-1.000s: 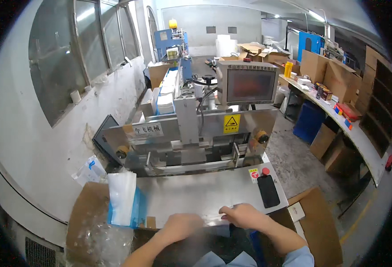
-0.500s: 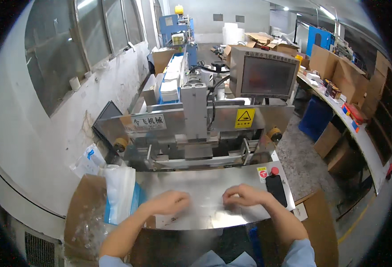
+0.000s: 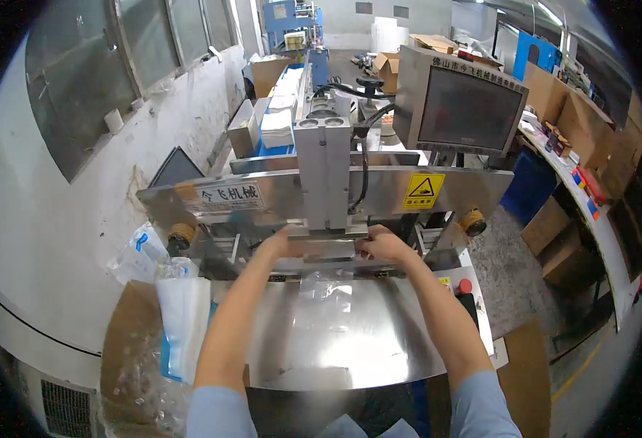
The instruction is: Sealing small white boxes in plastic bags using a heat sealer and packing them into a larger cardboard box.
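Observation:
Both my arms stretch forward to a steel machine [image 3: 325, 175] with an upright column and a horizontal bar at its base. At the left end of that bar is my left hand [image 3: 281, 242], smeared by motion, its fingers hidden. My right hand [image 3: 381, 244] is by the bar's right end with fingers curled in; what they hold, if anything, I cannot make out. Between my forearms, a clear plastic bag [image 3: 326, 292] lies on the shiny metal worktop [image 3: 365, 332], its far end reaching under the bar.
Left of the worktop stand packs of white sheets [image 3: 184, 314] and a cardboard box [image 3: 128, 343] with clear plastic scraps. A red button [image 3: 465, 286] sits at the right edge. A screen [image 3: 470, 109] rises behind the machine; a long bench [image 3: 565, 164] runs along the right.
Both hands have gone forward from above the worktop to the machine's bar. The clear bag now shows plainly on the metal. The head view has shifted slightly.

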`<state>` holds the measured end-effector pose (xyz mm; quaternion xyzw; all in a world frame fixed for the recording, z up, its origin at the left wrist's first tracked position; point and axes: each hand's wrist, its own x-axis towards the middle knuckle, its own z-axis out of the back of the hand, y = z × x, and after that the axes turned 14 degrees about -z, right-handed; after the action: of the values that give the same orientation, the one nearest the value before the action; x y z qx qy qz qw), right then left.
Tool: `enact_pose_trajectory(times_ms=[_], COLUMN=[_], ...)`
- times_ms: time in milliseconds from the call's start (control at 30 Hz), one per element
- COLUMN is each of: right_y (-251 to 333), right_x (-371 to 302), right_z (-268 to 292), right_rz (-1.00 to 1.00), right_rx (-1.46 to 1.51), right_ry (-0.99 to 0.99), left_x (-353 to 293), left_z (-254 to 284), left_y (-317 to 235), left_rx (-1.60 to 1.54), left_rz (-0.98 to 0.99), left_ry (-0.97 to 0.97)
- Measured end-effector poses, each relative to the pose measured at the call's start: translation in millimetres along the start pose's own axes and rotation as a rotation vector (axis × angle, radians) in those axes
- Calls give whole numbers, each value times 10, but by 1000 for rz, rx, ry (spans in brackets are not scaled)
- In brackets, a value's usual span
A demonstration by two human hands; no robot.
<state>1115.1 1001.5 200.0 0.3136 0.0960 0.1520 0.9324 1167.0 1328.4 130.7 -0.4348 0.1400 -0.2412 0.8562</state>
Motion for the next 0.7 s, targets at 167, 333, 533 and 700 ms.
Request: enact_pose_trajectory(times_ms=[167, 333, 533, 700], right_y=[604, 433, 538, 540], right_x=[-643, -736, -676, -683], right_z=[-180, -482, -555, -572], right_rz=[-5, 102, 66, 48], right_rx=[-195, -346, -424, -444], right_ry=[-136, -250, -182, -225], left_x=[-205, -1357, -2085, -2090], left_z=[-536, -1546, -2239, -2306], left_y=[-949, -1884, -1819, -1822], left_rx=[-116, 472, 709, 714], left_rz=[-443, -127, -105, -71], left_ry=[-215, -455, -503, -501])
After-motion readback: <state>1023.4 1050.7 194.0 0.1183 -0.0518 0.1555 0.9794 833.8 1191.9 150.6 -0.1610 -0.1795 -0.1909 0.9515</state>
